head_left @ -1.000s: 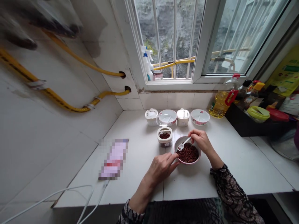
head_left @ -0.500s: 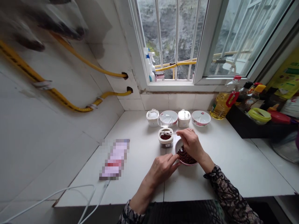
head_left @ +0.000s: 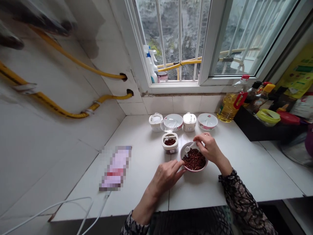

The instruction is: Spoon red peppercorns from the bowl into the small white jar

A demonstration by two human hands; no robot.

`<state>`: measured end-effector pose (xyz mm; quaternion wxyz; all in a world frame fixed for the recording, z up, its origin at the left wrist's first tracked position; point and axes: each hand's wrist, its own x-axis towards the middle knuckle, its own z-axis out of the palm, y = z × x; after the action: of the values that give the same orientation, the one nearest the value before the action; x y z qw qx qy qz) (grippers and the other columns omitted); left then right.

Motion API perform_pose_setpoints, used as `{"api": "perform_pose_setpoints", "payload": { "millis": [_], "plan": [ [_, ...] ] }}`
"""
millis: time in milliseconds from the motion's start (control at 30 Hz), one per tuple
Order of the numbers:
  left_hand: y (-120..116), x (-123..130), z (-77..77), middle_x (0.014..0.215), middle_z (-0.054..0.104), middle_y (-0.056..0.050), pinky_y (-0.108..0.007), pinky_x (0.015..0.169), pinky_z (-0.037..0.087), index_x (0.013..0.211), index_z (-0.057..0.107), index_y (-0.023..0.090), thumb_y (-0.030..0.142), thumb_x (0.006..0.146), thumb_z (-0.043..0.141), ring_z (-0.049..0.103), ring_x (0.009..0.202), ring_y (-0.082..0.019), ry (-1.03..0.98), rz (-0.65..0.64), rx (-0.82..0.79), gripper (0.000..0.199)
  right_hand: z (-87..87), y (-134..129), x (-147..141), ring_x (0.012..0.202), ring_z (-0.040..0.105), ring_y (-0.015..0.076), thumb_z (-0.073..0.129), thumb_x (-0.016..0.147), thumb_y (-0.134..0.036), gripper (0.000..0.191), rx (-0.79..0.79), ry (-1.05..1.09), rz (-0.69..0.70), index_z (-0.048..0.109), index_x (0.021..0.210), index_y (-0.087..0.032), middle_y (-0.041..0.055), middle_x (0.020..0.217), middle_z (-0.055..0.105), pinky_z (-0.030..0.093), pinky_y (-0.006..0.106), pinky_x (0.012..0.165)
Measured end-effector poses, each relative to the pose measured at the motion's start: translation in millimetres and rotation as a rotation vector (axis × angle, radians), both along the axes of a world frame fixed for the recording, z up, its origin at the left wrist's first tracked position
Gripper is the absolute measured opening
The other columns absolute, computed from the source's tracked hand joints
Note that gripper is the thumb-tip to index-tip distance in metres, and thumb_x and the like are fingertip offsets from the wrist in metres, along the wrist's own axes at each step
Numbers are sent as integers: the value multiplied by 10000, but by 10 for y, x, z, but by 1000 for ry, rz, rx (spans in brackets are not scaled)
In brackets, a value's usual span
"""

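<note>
A round bowl (head_left: 181, 157) holding dark red dried bits (head_left: 195, 160) sits on the white tiled counter. My left hand (head_left: 168, 173) grips the bowl's near-left rim between thumb and fingers. Pinched in my right hand (head_left: 207, 147) is a small white spoon (head_left: 187, 149), its head over the bowl, just above the bits. Left of the bowl stands an open square jar (head_left: 170, 147) with similar red bits inside, its clear lid tipped back.
Behind stand two lidded jars (head_left: 156, 122) and two patterned bowls (head_left: 207, 122). An oil bottle (head_left: 228, 106) and a black rack (head_left: 246, 129) of condiments are at the right. A blurred pink item (head_left: 117, 166) with a white cable lies left.
My right hand has brought the spoon from over the open jar to over the bowl. My left hand still holds the rim. The view has shifted slightly.
</note>
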<state>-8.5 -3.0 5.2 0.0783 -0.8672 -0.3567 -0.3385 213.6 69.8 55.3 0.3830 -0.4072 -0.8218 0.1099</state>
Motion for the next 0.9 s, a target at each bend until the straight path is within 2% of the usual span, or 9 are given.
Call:
{"api": "perform_pose_setpoints", "payload": {
  "millis": [133,333,433,600,900],
  "plan": [
    [-1,-8,-13,702,633,-1,-234,493,443,1030,568,182,336,1053,398,616,558,-138,-6,-2,-3,231,-41,-7,-32,711,622,188,455,861,-68,245,-43,-117,66,660,848,-200,51,806,744,403,394,894],
    [9,-13,-28,697,625,-2,-240,488,445,1032,568,178,350,1059,371,608,549,-146,-10,-12,-3,262,-33,-28,-81,679,604,165,461,829,-67,253,-203,-28,123,663,775,-210,13,731,720,411,363,883],
    [10,-13,-29,700,626,0,-228,506,451,1040,570,180,355,1057,383,615,563,-139,-14,-13,-1,256,-31,-15,-88,644,585,159,468,782,-88,238,-307,56,107,656,703,-210,-14,617,664,426,335,826],
    [3,-10,-24,717,637,-3,-223,522,465,1049,578,183,340,1050,412,625,581,-136,-16,-20,-23,229,-40,7,-65,516,510,131,454,730,-149,199,-520,256,62,639,675,-200,-39,513,562,406,257,587],
    [11,-14,-40,718,637,-5,-229,508,466,1025,581,180,319,1031,455,622,577,-142,-26,-24,-22,188,-12,38,-26,489,499,128,489,680,-244,160,-563,418,-54,641,656,-196,-43,480,550,392,251,542]
  ]
}}
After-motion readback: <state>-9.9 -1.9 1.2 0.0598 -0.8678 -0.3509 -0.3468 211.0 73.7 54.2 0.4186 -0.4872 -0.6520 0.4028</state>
